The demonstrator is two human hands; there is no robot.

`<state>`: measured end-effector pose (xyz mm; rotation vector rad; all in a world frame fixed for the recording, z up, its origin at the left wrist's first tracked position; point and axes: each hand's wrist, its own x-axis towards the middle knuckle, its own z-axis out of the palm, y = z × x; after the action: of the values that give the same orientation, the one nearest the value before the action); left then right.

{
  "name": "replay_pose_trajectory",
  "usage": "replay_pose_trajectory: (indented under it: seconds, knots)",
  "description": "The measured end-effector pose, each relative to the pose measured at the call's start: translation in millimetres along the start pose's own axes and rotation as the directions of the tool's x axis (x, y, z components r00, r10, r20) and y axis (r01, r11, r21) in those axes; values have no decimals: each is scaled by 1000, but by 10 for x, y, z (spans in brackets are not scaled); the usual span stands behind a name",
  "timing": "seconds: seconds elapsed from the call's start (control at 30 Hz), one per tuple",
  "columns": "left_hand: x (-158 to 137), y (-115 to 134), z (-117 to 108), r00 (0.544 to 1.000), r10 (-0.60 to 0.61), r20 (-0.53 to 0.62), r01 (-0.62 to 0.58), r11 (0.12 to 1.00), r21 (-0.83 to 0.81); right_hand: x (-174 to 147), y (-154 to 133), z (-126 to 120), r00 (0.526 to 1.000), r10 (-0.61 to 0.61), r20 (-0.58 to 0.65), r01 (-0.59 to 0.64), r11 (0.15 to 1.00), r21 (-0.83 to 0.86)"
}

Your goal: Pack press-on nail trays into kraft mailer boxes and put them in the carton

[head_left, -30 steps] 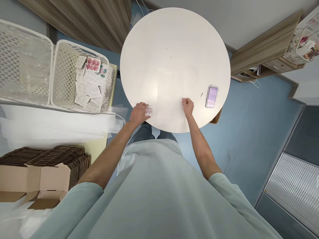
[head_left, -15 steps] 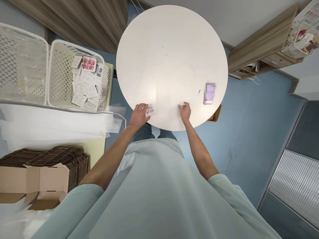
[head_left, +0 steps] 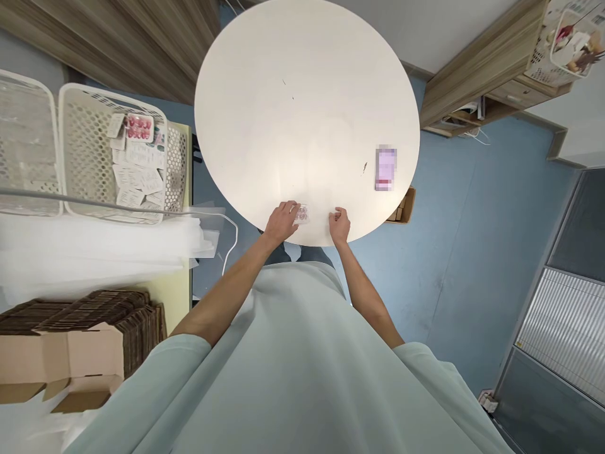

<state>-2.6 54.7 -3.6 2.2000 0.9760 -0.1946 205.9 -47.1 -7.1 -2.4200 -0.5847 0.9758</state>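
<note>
My left hand (head_left: pixel 282 221) is at the near edge of the round white table (head_left: pixel 307 126). Its fingers and thumb grip the left side of a small clear plastic pack (head_left: pixel 302 214) with rows of pinkish pieces inside. To the right of the pack, a short gap away, my right hand (head_left: pixel 339 227) rests at the table with its fingers curled in. Whatever its fingertips hold, if anything, is too small to make out.
A blurred-out purple phone-like object (head_left: pixel 386 169) lies on the table's right. At left stand a white perforated basket (head_left: pixel 87 145) with cards and a red-pieced pack (head_left: pixel 140 128), plastic sheets (head_left: pixel 104 246) and folded cardboard boxes (head_left: pixel 94 353). An open carton (head_left: pixel 405 205) is below the table's right edge.
My left hand has slid to the right across the table with the pack, closer to my right hand. My right hand's fingers have curled in more. The camera view has shifted a little.
</note>
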Motion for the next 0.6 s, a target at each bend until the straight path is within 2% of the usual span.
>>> replay_pose_trajectory:
  seconds: [0.43,0.6]
  knots:
    - [7,-51,39,1000,-6,11,5,1000,6,-132,-49,-133,999,-2,36,1,1000,23]
    - [-15,-49,16,1000,-7,8,7,999,-43,-302,-237,-165,988,-152,39,151,988,23]
